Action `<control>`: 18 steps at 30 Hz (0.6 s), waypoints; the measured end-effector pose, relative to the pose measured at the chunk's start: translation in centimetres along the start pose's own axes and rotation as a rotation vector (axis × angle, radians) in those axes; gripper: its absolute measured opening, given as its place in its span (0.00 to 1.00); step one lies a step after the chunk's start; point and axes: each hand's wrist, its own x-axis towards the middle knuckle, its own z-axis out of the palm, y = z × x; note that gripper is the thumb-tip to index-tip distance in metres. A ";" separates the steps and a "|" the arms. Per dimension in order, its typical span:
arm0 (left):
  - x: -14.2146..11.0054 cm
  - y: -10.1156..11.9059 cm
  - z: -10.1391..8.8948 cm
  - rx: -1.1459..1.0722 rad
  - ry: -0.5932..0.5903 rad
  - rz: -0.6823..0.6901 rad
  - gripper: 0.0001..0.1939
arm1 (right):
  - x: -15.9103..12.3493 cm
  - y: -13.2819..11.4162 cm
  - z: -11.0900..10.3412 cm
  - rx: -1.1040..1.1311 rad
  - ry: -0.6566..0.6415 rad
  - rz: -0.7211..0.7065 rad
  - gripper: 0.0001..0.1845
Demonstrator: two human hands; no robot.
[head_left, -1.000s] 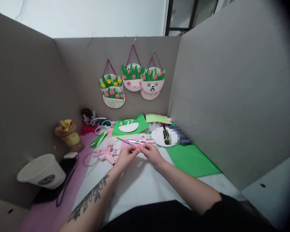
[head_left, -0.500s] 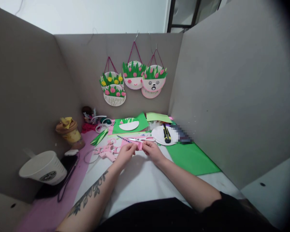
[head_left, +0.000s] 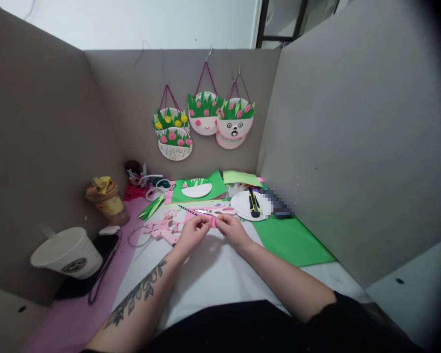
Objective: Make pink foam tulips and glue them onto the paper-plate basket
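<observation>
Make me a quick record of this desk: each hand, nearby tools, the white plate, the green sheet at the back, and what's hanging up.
Left hand: fingertips pinching a pink paper piece
Right hand: pinching the same piece
Nearby tools: scissors, pink glue gun
White plate: bears a black-and-yellow utility knife
Green sheet: bears a half plate with green leaves
Hanging: plates with paper tulips, including a bear-faced plate and one lettered HAPPY

The table (head_left: 202, 282), white with a pink left side, carries a brown-topped cup (head_left: 108, 202) near its left edge, a pink glue gun (head_left: 164, 235) nearer the middle and green paper (head_left: 294, 242) along its right edge.
</observation>
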 end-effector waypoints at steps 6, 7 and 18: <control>-0.1 0.0 0.0 0.055 -0.005 0.001 0.12 | -0.5 -1.1 0.5 -0.069 -0.055 -0.061 0.12; -0.1 -0.1 -0.1 0.058 -0.005 -0.001 0.11 | -0.6 -1.2 0.5 -0.066 -0.064 -0.061 0.12; 0.0 0.0 -0.2 -0.048 -0.064 -0.027 0.08 | -0.8 -1.0 0.6 -0.168 -0.114 -0.100 0.08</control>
